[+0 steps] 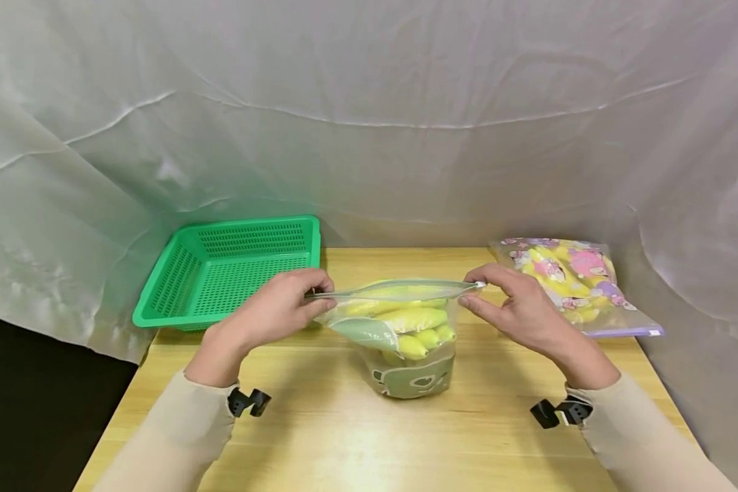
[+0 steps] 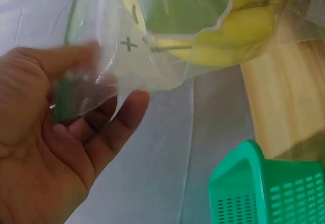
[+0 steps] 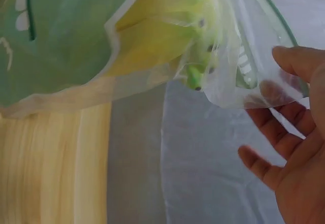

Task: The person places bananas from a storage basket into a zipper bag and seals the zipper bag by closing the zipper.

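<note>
A clear zip bag (image 1: 413, 380) with a green cartoon print stands upright on the table, between the two hands. Yellow bananas (image 1: 413, 319) show through its plastic; their green-tipped ends (image 3: 195, 76) face the camera in the right wrist view. Along the top, the bag's green edges bow slightly apart in the middle. My left hand (image 1: 277, 309) pinches the top left corner between thumb and fingers. At the opposite corner, beside a small white slider (image 1: 480, 284), my right hand (image 1: 519, 307) pinches the edge, its lower fingers spread loosely in the right wrist view.
A green plastic basket (image 1: 154, 290) with slotted walls sits at the back left of the wooden table (image 1: 369, 444). To the back right lies another zip bag (image 1: 615, 316), pink-printed with a purple edge and yellow things inside. Grey cloth (image 1: 369, 171) hangs behind.
</note>
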Demonstrator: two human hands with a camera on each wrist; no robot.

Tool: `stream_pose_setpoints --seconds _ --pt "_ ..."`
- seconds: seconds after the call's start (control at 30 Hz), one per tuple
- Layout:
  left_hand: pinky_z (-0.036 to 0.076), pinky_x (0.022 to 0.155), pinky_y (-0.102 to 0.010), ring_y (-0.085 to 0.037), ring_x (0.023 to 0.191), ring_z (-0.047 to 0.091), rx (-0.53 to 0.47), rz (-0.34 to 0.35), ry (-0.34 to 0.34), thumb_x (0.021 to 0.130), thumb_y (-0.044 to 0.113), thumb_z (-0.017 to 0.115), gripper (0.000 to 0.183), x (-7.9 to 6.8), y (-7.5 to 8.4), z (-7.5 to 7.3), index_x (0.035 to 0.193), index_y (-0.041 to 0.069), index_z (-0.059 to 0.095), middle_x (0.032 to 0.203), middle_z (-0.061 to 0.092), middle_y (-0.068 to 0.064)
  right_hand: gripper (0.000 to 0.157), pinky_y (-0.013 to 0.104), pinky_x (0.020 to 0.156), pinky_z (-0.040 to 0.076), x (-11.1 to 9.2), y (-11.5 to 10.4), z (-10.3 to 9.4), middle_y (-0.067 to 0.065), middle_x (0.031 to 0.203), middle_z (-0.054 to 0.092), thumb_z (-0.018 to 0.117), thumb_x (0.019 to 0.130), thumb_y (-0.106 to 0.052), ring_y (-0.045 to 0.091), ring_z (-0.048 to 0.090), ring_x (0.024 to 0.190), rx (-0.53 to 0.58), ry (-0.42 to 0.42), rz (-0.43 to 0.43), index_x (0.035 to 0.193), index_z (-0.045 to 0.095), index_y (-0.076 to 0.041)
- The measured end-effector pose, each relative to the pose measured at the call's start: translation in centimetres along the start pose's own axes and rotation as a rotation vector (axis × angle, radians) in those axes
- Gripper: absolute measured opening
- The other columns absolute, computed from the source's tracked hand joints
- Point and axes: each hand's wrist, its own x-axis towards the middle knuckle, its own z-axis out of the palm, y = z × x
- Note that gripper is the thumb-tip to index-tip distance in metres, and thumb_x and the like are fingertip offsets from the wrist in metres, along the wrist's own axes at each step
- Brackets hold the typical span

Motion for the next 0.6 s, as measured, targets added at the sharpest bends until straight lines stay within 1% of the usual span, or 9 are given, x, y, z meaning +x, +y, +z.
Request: stream_pose_setpoints --seconds 0.07,0.13,0.2,0.23,0.3,0.37,0.43,0.47,0.6 --pt "0.048 0.068 -0.031 -0.009 0.075 0.054 -0.003 0.026 -0.006 0.095 0.037 0.063 0.008 0.2 0.1 -0.1 0.099 0.031 0.062 0.088 0.061 0.013 0.024 0.022 0.067 0.047 0.2 -0.2 -0.2 -0.004 0.097 0.07 0.076 0.083 -0.008 0.006 0.057 0.078 0.018 0.012 -0.026 0.102 0.066 -0.018" --pt "0.047 0.068 -0.029 -0.007 0.074 0.054 0.01 0.051 -0.03 0.095 0.038 0.062 0.007 0.4 0.1 -0.1 0.098 0.032 0.063 0.086 0.062 0.015 0.021 0.021 0.066 0.045 0.3 0.0 -0.1 -0.005 0.093 0.069 0.076 0.083 -0.007 0.005 0.054 0.073 0.024 -0.006 -0.014 0.096 0.065 -0.019" --pt "0.045 0.066 -0.028 -0.005 0.07 0.051 0.043 0.063 -0.081 0.096 0.036 0.061 0.006 0.6 0.1 -0.1 0.093 0.031 0.064 0.079 0.06 0.015 0.017 0.022 0.061 0.043 0.2 0.3 0.2 -0.006 0.091 0.069 0.074 0.085 -0.01 0.004 0.049 0.066 0.023 -0.058 0.026 0.092 0.064 -0.021" --pt "0.043 0.063 -0.028 -0.006 0.066 0.049 0.058 0.061 -0.116 0.096 0.035 0.061 0.008 0.7 0.2 -0.1 0.089 0.03 0.063 0.074 0.057 0.014 0.016 0.022 0.061 0.042 0.2 0.4 0.3 -0.007 0.09 0.069 0.074 0.086 -0.012 0.003 0.048 0.066 0.019 -0.084 0.049 0.091 0.063 -0.023" --pt "0.04 0.06 -0.026 -0.005 0.062 0.046 0.081 0.05 -0.191 0.096 0.033 0.062 0.011 0.8 0.4 -0.2 0.085 0.029 0.061 0.07 0.054 0.013 0.013 0.024 0.062 0.043 0.1 0.5 0.6 -0.007 0.091 0.069 0.073 0.088 -0.017 0.004 0.048 0.066 0.009 -0.126 0.082 0.09 0.063 -0.025" --pt "0.039 0.058 -0.026 -0.005 0.06 0.043 0.113 0.033 -0.241 0.095 0.033 0.062 0.016 1.0 0.8 -0.4 0.08 0.029 0.058 0.068 0.05 0.011 0.013 0.026 0.063 0.044 0.0 0.4 0.8 -0.008 0.092 0.069 0.073 0.088 -0.018 0.006 0.05 0.067 0.001 -0.142 0.089 0.09 0.063 -0.026" --pt "0.039 0.059 -0.027 -0.006 0.062 0.044 0.123 0.038 -0.25 0.093 0.034 0.063 0.014 1.4 1.4 -0.5 0.082 0.029 0.056 0.072 0.051 0.01 0.014 0.028 0.068 0.046 0.1 0.3 0.9 -0.009 0.092 0.07 0.074 0.086 -0.018 0.007 0.056 0.075 -0.006 -0.131 0.08 0.09 0.063 -0.026" --pt "0.04 0.061 -0.027 -0.006 0.065 0.046 0.125 0.05 -0.241 0.092 0.036 0.063 0.011 1.6 1.8 -0.4 0.085 0.029 0.057 0.077 0.054 0.011 0.015 0.029 0.068 0.047 0.1 0.1 0.9 -0.009 0.093 0.07 0.075 0.086 -0.018 0.007 0.056 0.076 -0.005 -0.127 0.074 0.09 0.063 -0.026" --pt "0.045 0.069 -0.027 -0.005 0.075 0.054 0.148 0.154 -0.156 0.094 0.04 0.061 0.01 2.7 3.0 0.3 0.097 0.03 0.061 0.091 0.06 0.017 0.014 0.029 0.069 0.047 0.5 -0.3 0.8 -0.009 0.094 0.069 0.074 0.087 -0.019 0.005 0.057 0.077 -0.015 -0.128 0.048 0.092 0.064 -0.025"
